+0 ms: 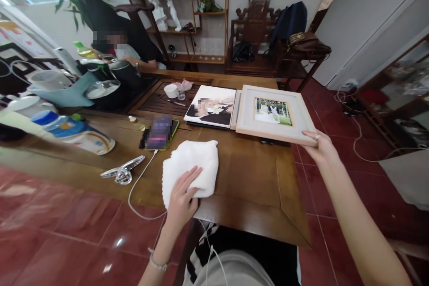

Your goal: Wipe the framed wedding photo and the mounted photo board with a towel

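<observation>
My left hand (183,194) lies flat on a folded white towel (207,161), its fingers stretched out over the cloth. At the right end of the table, my right hand (320,145) grips the near right corner of a picture frame (298,107). The picture frame has a light wood edge, a wide pale mat and a small photo of two people outdoors. Its left part overlaps the edge of other flat pieces. Beside it rests a photo panel (214,109) with a white background, on top of something dark.
On the wooden table (248,178), a phone (161,132) has a white cable attached. Left of it are a shiny metal object (123,172) and a blue-capped bottle (73,132) lying down. A white cup (171,91) stands farther back. Another person (124,40) sits across the table.
</observation>
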The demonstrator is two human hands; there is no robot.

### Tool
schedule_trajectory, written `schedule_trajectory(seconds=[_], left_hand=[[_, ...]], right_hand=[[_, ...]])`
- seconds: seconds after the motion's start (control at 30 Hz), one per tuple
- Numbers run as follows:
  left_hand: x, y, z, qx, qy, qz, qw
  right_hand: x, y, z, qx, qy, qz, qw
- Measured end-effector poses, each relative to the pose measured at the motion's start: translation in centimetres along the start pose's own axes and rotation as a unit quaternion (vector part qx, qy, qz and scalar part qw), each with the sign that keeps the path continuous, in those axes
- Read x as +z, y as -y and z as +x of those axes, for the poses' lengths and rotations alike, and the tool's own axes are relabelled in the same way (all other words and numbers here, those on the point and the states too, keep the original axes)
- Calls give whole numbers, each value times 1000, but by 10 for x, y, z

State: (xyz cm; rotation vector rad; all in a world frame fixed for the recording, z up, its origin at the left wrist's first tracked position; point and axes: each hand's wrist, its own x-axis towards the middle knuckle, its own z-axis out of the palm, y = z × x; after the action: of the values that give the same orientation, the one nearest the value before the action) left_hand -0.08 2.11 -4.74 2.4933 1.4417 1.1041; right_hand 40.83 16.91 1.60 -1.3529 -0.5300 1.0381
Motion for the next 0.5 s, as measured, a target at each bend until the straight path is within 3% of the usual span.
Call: schedule_trajectory(seconds=[0.23,0.5], left_hand=[[-1,-1,3,-6,3,2,1000],[-1,0,1,-16,9,-10,1000]], right_hand=[[31,9,25,-5,21,-31,999],[35,-8,42,9,29,-53,998]])
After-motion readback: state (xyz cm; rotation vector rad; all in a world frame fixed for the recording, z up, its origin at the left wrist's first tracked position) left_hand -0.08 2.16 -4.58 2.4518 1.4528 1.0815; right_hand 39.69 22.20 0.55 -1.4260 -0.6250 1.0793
